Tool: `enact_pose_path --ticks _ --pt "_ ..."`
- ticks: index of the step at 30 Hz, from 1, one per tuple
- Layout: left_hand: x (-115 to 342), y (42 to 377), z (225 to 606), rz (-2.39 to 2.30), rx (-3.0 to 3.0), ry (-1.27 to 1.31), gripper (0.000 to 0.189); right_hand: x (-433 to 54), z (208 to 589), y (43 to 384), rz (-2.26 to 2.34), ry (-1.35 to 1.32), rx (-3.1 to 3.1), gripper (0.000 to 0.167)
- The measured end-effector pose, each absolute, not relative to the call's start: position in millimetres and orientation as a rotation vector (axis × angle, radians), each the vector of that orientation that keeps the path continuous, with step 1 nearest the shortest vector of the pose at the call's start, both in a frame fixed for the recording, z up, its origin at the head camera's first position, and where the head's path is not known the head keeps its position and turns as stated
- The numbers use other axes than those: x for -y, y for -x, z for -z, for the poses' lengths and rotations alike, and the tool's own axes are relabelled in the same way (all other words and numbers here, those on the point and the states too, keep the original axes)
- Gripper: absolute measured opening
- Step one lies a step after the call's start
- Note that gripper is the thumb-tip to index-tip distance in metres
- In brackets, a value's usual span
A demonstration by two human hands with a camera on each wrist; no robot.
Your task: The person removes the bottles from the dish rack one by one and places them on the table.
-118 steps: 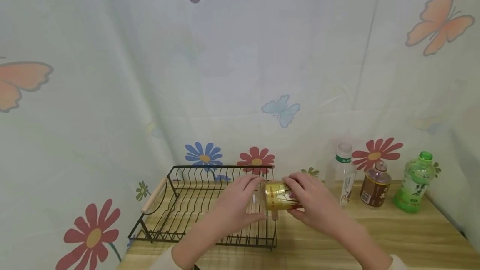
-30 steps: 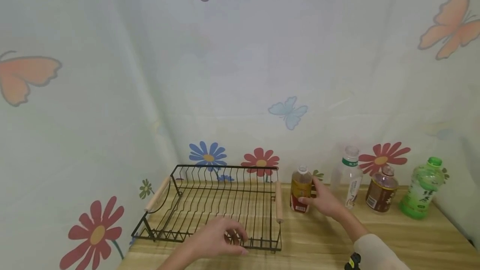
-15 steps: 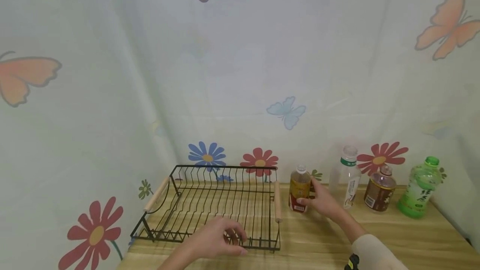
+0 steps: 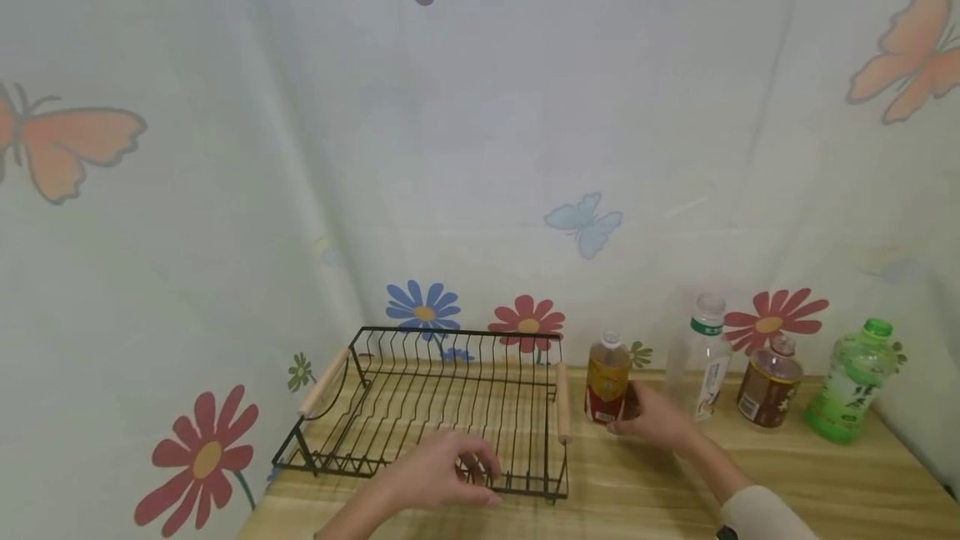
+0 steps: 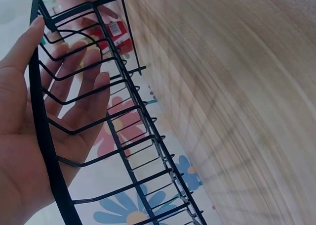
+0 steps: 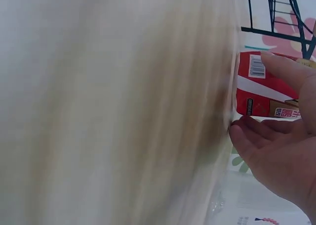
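Note:
An amber drink bottle (image 4: 608, 382) with a gold and red label and no cap stands upright on the wooden table, just right of the dish rack. My right hand (image 4: 654, 417) is at the bottle's lower right, thumb extended and fingers loosely bent. In the right wrist view, the thumb overlaps the red label (image 6: 259, 94), while the fingers lie beside the bottle; contact is unclear. My left hand (image 4: 442, 469) hovers at the front rail of the black wire dish rack (image 4: 465, 377), fingers loosely curved around nothing. In the left wrist view, rack wires cross in front of those fingers (image 5: 74, 62).
To the right, along the back, stand a clear bottle (image 4: 701, 365) with a green neck band, a brown-labelled bottle (image 4: 770, 386) and a green bottle (image 4: 852, 386). Behind the table (image 4: 637, 490) hangs a flowered curtain (image 4: 480, 148). Wooden handles (image 4: 563, 402) flank the rack.
Earlier, both hands held the bottle sideways over the rack; then it stood on the table with my right hand around it. Now that hand has slid lower and slightly away. The left stays put.

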State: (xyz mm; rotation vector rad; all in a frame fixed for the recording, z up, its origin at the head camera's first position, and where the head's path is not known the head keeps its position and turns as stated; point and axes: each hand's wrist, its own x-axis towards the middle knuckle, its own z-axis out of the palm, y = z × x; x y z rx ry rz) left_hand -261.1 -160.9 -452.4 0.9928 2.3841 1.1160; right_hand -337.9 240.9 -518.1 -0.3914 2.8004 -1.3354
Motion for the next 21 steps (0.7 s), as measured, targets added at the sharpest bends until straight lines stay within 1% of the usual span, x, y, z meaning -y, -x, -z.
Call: enact_pose_path --ticks 4,6,9,12,16,18,21 --pt "160 261 452 -1.113 -2.368 -0.992 0.023 -245 519 325 1.247 0.402 -2.852 0.091" --pt "161 260 451 -1.103 -2.373 -0.995 0.024 -247 514 317 1.216 0.439 -2.859 0.092" --pt "161 257 448 -1.051 -2.41 -1.026 0.03 -249 497 302 1.114 0.533 -2.875 0.089" --pt "159 254 437 -0.934 -2.496 -1.061 0.041 -248 473 285 0.939 0.662 -2.884 0.087" --pt "152 246 404 -0.681 -2.712 -1.116 0.055 -243 428 262 0.734 0.856 -2.839 0.086" --pt "148 239 380 -0.562 -2.863 -1.183 0.057 -239 404 250 0.688 0.933 -2.832 0.083" --pt "141 230 338 -0.465 -3.101 -1.311 0.055 -236 367 237 0.661 1.005 -2.91 0.079"
